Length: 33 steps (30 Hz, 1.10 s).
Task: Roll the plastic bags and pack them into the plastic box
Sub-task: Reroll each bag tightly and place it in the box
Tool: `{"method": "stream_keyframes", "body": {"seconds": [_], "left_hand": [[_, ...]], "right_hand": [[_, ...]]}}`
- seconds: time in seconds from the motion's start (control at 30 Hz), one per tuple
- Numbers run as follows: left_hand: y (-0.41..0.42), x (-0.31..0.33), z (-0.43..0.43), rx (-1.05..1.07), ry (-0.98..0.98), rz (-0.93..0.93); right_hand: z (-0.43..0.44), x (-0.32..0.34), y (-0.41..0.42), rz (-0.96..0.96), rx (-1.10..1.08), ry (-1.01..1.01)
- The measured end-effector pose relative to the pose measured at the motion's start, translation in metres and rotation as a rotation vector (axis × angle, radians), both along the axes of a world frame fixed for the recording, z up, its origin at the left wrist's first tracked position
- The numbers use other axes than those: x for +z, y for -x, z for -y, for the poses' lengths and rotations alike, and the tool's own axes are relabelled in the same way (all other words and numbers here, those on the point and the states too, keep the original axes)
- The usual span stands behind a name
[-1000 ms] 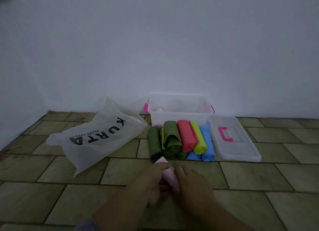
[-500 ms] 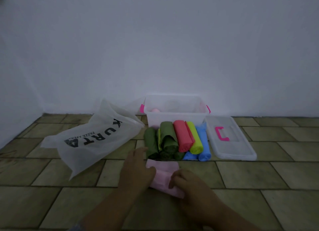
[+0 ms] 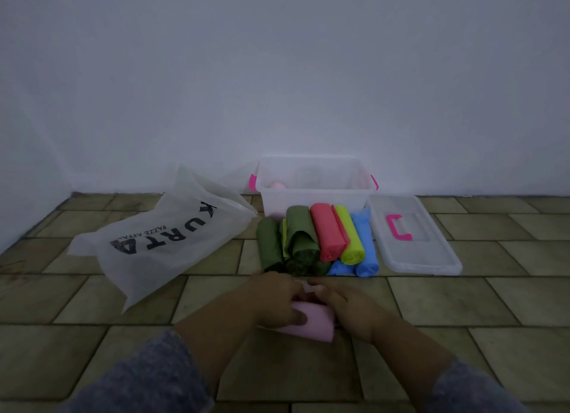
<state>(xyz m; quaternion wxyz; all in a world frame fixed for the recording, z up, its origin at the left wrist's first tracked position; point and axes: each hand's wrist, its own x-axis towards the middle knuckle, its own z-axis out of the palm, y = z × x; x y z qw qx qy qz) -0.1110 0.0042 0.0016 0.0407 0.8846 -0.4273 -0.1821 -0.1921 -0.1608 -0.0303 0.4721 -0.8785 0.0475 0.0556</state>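
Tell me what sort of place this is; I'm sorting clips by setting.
Probably a bare corner of a room at home: a tiled floor meets a plain white wall, with a plastic box standing against it.

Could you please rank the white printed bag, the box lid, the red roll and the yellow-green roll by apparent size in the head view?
1. white printed bag
2. box lid
3. red roll and yellow-green roll: look alike, so unranked.

Dim, flat, bluish light; soft, slightly blurry.
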Motion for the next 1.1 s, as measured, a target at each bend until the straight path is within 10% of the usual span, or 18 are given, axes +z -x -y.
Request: {"method": "stream_keyframes", "body": {"seconds": [1.1], "left_hand": [[0.031,-0.011,-0.012,-0.057,-0.019,-0.068]], "right_hand": [[0.003,-0.006,-0.007,-0.043,-0.018,0.138]]}}
